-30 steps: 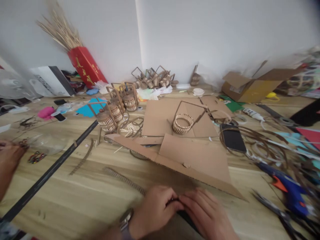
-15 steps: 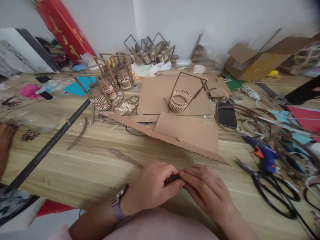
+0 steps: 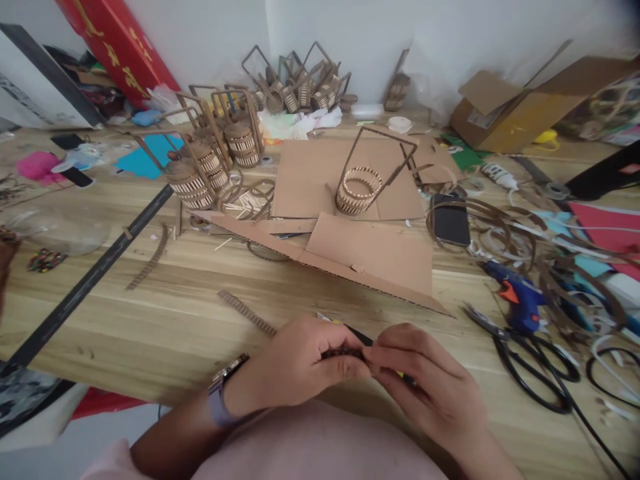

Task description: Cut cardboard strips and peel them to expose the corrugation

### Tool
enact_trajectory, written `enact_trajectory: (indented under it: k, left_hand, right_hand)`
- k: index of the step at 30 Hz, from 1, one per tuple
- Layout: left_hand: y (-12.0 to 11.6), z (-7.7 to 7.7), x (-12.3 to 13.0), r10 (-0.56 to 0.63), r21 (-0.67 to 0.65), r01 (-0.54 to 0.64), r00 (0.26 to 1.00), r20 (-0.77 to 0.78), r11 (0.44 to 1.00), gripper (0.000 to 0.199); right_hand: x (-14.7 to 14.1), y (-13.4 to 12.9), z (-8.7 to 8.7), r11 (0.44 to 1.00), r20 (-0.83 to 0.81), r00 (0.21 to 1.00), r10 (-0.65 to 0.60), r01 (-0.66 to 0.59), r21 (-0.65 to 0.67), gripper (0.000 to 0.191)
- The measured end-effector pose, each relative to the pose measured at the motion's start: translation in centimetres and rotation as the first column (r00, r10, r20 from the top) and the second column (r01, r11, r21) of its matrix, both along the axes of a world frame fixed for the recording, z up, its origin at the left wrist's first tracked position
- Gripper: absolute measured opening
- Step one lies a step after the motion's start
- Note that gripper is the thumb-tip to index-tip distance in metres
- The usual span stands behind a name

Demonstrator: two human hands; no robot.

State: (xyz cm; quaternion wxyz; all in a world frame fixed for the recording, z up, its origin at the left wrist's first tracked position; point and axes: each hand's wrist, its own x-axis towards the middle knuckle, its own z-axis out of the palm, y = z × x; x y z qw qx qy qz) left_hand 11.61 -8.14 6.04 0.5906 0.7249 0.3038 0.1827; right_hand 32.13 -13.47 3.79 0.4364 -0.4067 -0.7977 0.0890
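Observation:
My left hand (image 3: 310, 363) is closed around a dark brown ribbed strip (image 3: 343, 352), which shows between thumb and forefinger. My right hand (image 3: 425, 380) pinches the strip's end, fingertips against the left ones. A ribbed strip (image 3: 245, 310) runs along the table up to my left hand; whether it is the same piece is hidden. Beneath my right hand passes a slim black tool with yellow parts (image 3: 357, 333), its pale tip pointing left; it looks like a craft knife. I cannot tell whether the hand holds it or it lies on the table.
Cardboard (image 3: 375, 253) lies ahead, with a small handled basket (image 3: 359, 190) behind it. More baskets (image 3: 193, 183) stand at the left. Scissors (image 3: 530, 363), a blue glue gun (image 3: 517, 297) and a phone (image 3: 450, 220) lie at the right. Another person's arm (image 3: 6, 267) shows at the left edge.
My hands have shifted slightly on the strip, and the right hand has turned a little. More of the black and yellow tool shows between them. The view has moved slightly.

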Motion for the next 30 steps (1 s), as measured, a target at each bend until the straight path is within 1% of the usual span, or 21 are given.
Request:
enact_trajectory:
  k: [4, 7, 9, 11, 13, 15, 16, 18, 21, 24, 26, 27, 30]
  left_hand:
    - [-0.2, 0.2, 0.3, 0.071, 0.023, -0.069, 0.991, -0.109, 0.997, 0.019]
    - [-0.4, 0.2, 0.8, 0.148, 0.044, -0.142, 0.975, -0.168, 0.989, 0.017]
    - [-0.7, 0.2, 1.1, 0.187, 0.058, -0.18, 0.966, -0.18, 0.982, 0.016]
    - [-0.9, 0.1, 1.4, 0.209, 0.061, -0.201, 0.962, -0.178, 0.978, 0.014]
    - [-1.1, 0.0, 1.5, 0.21, 0.062, -0.202, 0.962, -0.172, 0.977, 0.01]
    - [-1.2, 0.0, 1.5, 0.214, 0.056, -0.208, 0.964, -0.156, 0.977, 0.009]
    - [-1.1, 0.0, 1.4, 0.205, 0.036, -0.202, 0.969, -0.135, 0.979, 0.009]
    - [-0.9, 0.0, 1.3, 0.152, -0.063, -0.157, 0.986, -0.07, 0.986, 0.012]
    - [-0.4, 0.1, 0.9, 0.027, -0.25, -0.019, 0.999, 0.027, 0.968, 0.016]
    - [0.0, 0.2, 0.5, -0.057, -0.343, 0.058, 0.998, 0.012, 0.938, 0.024]
    - [0.2, 0.3, 0.3, -0.085, -0.346, 0.068, 0.996, -0.035, 0.936, 0.03]
    - [0.3, 0.4, 0.3, -0.086, -0.315, 0.064, 0.995, -0.058, 0.947, 0.031]
    - [0.3, 0.7, 0.3, -0.056, -0.152, 0.038, 0.992, -0.114, 0.988, 0.026]
  right_hand:
    - [-0.1, -0.1, 0.1, 0.999, 0.046, 0.998, -0.043, 0.042, 0.011, 0.014]
    - [-0.3, -0.2, -0.1, 0.994, 0.157, 0.983, -0.095, 0.086, 0.066, 0.016]
    - [-0.4, -0.3, -0.3, 0.989, 0.227, 0.967, -0.112, 0.086, 0.121, 0.019]
    - [-0.4, -0.5, -0.4, 0.987, 0.269, 0.957, -0.108, 0.07, 0.147, 0.021]
    - [-0.3, -0.7, -0.4, 0.989, 0.282, 0.955, -0.09, 0.052, 0.138, 0.023]
    - [-0.4, -0.8, -0.3, 0.992, 0.257, 0.963, -0.085, 0.058, 0.11, 0.023]
    - [-0.4, -0.8, -0.1, 0.994, 0.226, 0.97, -0.085, 0.066, 0.092, 0.021]
    - [-0.4, -0.7, 0.1, 0.996, 0.148, 0.986, -0.082, 0.076, 0.046, 0.016]
    - [-0.4, -0.6, 0.5, 0.999, 0.062, 0.997, -0.047, 0.048, -0.012, 0.015]
    - [-0.4, -0.6, 0.6, 0.999, 0.012, 0.999, -0.033, 0.034, -0.034, 0.017]
    - [-0.4, -0.7, 0.5, 0.998, -0.001, 0.999, -0.046, 0.046, -0.037, 0.017]
    - [-0.3, -0.8, 0.4, 0.998, 0.002, 0.999, -0.054, 0.054, -0.039, 0.017]
    - [-0.2, -1.0, 0.3, 0.997, 0.021, 0.998, -0.064, 0.065, -0.038, 0.018]
